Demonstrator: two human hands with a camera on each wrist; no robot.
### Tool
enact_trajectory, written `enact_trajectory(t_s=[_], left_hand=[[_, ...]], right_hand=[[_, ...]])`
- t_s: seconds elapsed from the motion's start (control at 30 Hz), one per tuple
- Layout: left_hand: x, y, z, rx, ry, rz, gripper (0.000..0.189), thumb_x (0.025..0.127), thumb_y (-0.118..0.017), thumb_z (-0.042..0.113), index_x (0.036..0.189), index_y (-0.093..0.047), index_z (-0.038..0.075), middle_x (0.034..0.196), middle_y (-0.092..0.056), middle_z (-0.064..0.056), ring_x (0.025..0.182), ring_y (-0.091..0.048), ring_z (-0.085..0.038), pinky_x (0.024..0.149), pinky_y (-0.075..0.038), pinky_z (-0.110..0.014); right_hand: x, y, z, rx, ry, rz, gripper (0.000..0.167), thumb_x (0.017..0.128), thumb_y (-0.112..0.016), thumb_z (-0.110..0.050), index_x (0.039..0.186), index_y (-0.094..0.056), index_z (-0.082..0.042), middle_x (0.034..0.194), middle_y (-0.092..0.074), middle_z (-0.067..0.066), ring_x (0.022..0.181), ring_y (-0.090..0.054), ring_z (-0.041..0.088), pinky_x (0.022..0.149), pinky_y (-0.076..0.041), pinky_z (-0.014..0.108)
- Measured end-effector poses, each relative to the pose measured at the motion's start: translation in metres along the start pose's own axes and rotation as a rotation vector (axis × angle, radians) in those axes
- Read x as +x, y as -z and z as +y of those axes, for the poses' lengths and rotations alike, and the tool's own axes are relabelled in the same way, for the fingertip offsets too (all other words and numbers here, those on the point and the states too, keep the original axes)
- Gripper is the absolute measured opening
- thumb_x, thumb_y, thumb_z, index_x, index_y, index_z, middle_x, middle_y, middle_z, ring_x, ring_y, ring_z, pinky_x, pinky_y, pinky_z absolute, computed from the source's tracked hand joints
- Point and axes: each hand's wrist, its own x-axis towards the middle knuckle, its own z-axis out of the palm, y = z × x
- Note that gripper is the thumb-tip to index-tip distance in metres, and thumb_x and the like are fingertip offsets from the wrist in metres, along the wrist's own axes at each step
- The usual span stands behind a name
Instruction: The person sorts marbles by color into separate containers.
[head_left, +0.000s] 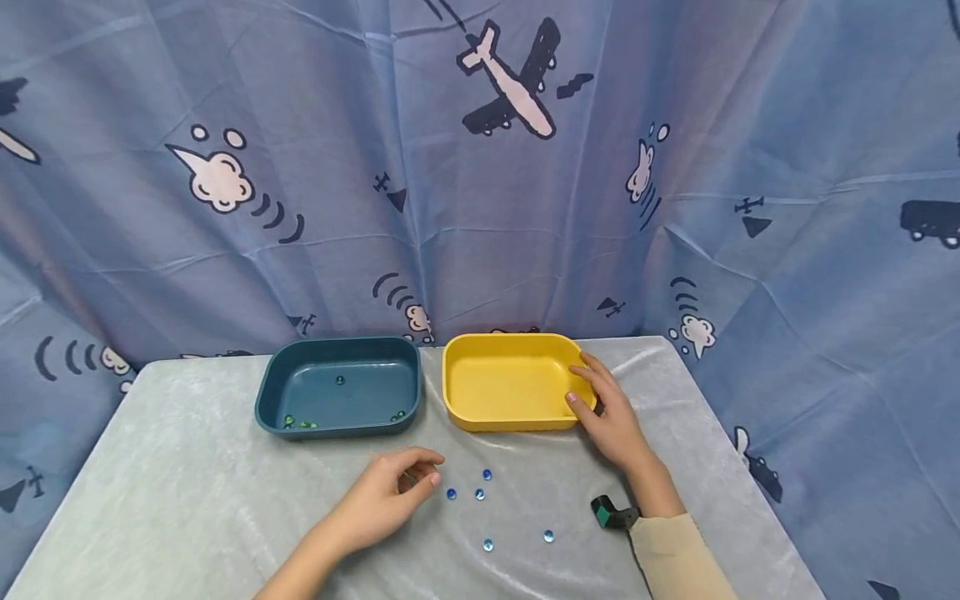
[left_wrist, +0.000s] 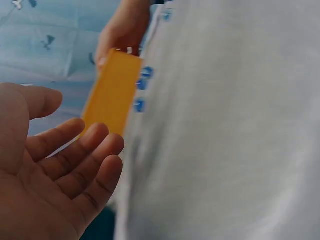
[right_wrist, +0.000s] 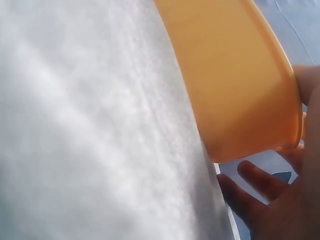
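My right hand point(head_left: 611, 417) grips the right end of a yellow tray point(head_left: 517, 423), with thumb and a finger over its rim and other fingers outside it. The right wrist view shows the tray's side point(right_wrist: 235, 85) against the fingers point(right_wrist: 262, 182). My left hand point(head_left: 390, 492) hovers near the table's middle, palm turned inward, fingers loosely bent and holding nothing; its fingers point(left_wrist: 92, 155) are apart in the left wrist view. Just right of it lie several small blue glass beads point(head_left: 480, 494), in front of the yellow tray.
A teal tray point(head_left: 337, 432) stands left of the yellow one, with several green beads point(head_left: 307, 425) inside. A pale velvety cloth point(head_left: 187, 483) covers the table. Behind hangs a blue curtain point(head_left: 315, 167) printed with planes. A small black-and-green device point(head_left: 611, 512) sits by the right wrist.
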Motion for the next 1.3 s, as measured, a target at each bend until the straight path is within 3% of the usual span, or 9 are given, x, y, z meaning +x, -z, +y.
enact_trajectory(t_s=[0.07,0.2,0.27,0.33,0.57,0.7,0.93,1.3], left_hand=[[0.001,-0.006,-0.006,0.002,0.004,-0.016,0.026,0.11,-0.069,0.028,0.128,-0.077,0.01,0.105,-0.074,0.01,0.092,-0.067,-0.009,0.078,-0.058,-0.028],[0.002,-0.013,-0.014,0.009,0.0,-0.028,0.025,0.109,-0.072,0.028,0.127,-0.077,0.012,0.107,-0.072,0.012,0.094,-0.067,-0.008,0.077,-0.057,-0.027],[0.003,-0.015,-0.016,0.025,-0.013,-0.024,0.024,0.108,-0.073,0.028,0.126,-0.077,0.014,0.109,-0.072,0.011,0.093,-0.066,-0.007,0.077,-0.057,-0.027],[0.003,-0.016,-0.018,0.05,-0.026,-0.021,0.022,0.107,-0.074,0.028,0.125,-0.078,0.016,0.11,-0.072,0.011,0.093,-0.065,-0.006,0.076,-0.056,-0.026],[0.003,-0.021,-0.025,0.152,-0.126,0.007,0.019,0.102,-0.081,0.02,0.121,-0.079,0.021,0.109,-0.069,0.015,0.093,-0.061,-0.006,0.079,-0.055,-0.027],[0.003,-0.025,-0.029,0.201,-0.166,0.025,0.019,0.101,-0.082,0.019,0.12,-0.079,0.025,0.111,-0.067,0.018,0.094,-0.059,-0.004,0.082,-0.054,-0.027],[0.003,-0.027,-0.031,0.22,-0.155,0.039,0.019,0.101,-0.082,0.018,0.118,-0.08,0.027,0.113,-0.064,0.021,0.095,-0.057,-0.003,0.083,-0.054,-0.028],[0.001,-0.032,-0.033,0.279,-0.168,0.062,0.015,0.099,-0.084,0.021,0.113,-0.081,0.027,0.113,-0.062,0.021,0.097,-0.056,-0.002,0.084,-0.055,-0.029]], right_hand=[[-0.001,-0.001,0.001,0.001,-0.003,-0.002,0.05,0.109,-0.07,-0.025,0.153,-0.059,-0.004,0.177,-0.033,0.01,0.161,-0.031,0.038,0.131,-0.027,0.037],[-0.001,-0.003,0.003,0.005,-0.012,0.0,0.05,0.109,-0.069,-0.024,0.154,-0.058,-0.004,0.177,-0.031,0.009,0.162,-0.029,0.038,0.13,-0.027,0.056],[-0.001,-0.003,0.004,0.014,-0.01,0.002,0.049,0.109,-0.069,-0.023,0.153,-0.059,-0.003,0.178,-0.031,0.01,0.162,-0.029,0.038,0.13,-0.026,0.06],[-0.002,-0.004,0.005,0.023,-0.005,0.008,0.049,0.109,-0.069,-0.022,0.153,-0.059,-0.002,0.178,-0.031,0.01,0.162,-0.028,0.039,0.13,-0.025,0.059],[-0.004,-0.009,0.008,0.047,0.013,0.012,0.048,0.109,-0.069,-0.019,0.153,-0.058,-0.003,0.179,-0.028,0.011,0.164,-0.025,0.039,0.13,-0.02,0.032],[-0.005,-0.01,0.009,0.045,0.0,0.012,0.049,0.108,-0.069,-0.018,0.154,-0.058,-0.004,0.179,-0.027,0.01,0.164,-0.024,0.039,0.132,-0.021,0.042],[-0.003,-0.01,0.007,0.054,-0.013,0.004,0.05,0.109,-0.069,-0.02,0.155,-0.056,-0.005,0.18,-0.025,0.007,0.165,-0.023,0.036,0.13,-0.021,0.063],[-0.002,-0.011,0.009,0.066,-0.004,-0.001,0.051,0.109,-0.069,-0.017,0.156,-0.055,-0.006,0.18,-0.025,0.008,0.165,-0.022,0.036,0.131,-0.02,0.062]])
